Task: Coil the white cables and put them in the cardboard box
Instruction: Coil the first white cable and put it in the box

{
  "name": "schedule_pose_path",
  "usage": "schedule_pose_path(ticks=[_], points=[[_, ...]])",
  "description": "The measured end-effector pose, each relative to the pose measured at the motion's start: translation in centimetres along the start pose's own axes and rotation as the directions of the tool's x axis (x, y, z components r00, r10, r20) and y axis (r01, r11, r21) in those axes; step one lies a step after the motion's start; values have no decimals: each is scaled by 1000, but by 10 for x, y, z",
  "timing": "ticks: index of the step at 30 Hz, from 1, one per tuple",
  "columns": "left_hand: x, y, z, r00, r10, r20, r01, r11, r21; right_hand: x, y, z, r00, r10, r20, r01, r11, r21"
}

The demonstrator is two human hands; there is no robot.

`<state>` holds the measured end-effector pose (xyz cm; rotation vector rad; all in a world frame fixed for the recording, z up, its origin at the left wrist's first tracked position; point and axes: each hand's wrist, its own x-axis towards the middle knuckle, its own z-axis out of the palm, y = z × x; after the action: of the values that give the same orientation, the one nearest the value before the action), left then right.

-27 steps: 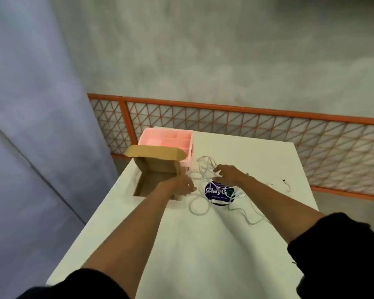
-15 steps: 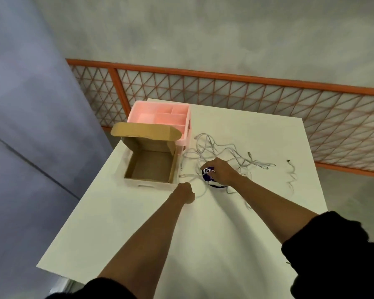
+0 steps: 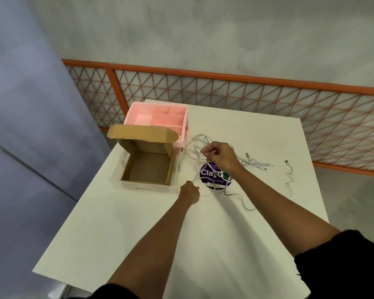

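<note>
A tangle of white cables (image 3: 195,147) lies on the white table (image 3: 203,244), right of the open cardboard box (image 3: 147,169), whose lid stands up at the back. My right hand (image 3: 219,155) is raised over the tangle and pinches a white cable that runs down toward my left hand (image 3: 190,192). That left hand is curled into a fist on the table in front of the box's right corner, gripping the same cable. A separate short cable (image 3: 289,175) lies farther right.
A pink compartment tray (image 3: 160,119) stands behind the box. A round purple sticker (image 3: 214,175) lies under the cables. An orange mesh railing (image 3: 246,93) runs behind the table. The table's left edge drops off beside the box.
My right hand has lifted off the purple sticker and drawn a cable upward and back. My left hand has stayed near the box's front corner.
</note>
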<state>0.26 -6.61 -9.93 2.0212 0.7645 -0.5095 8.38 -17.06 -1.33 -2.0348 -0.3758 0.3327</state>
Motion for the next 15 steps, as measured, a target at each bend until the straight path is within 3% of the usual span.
schedule_pose_path(ticks=[5,10,11,13,15], points=[[-30,29,-29,989,118,92,-70,906,-418,0,-23,-23,987,-36,-155,32,999,-30],[-55,46,-73,961,272,54,-242,917,-318,-5,-22,-42,980,52,-190,-75,991,-111],[-62,51,-82,953,294,65,-262,917,-301,-8,-23,-43,979,92,-184,-130,969,-209],[-78,59,-95,937,329,114,-287,916,-281,-17,-31,-42,972,187,-139,-232,824,-517],[-93,67,-104,922,358,143,-324,921,-217,-28,-42,-40,989,149,-2,-106,695,-711]])
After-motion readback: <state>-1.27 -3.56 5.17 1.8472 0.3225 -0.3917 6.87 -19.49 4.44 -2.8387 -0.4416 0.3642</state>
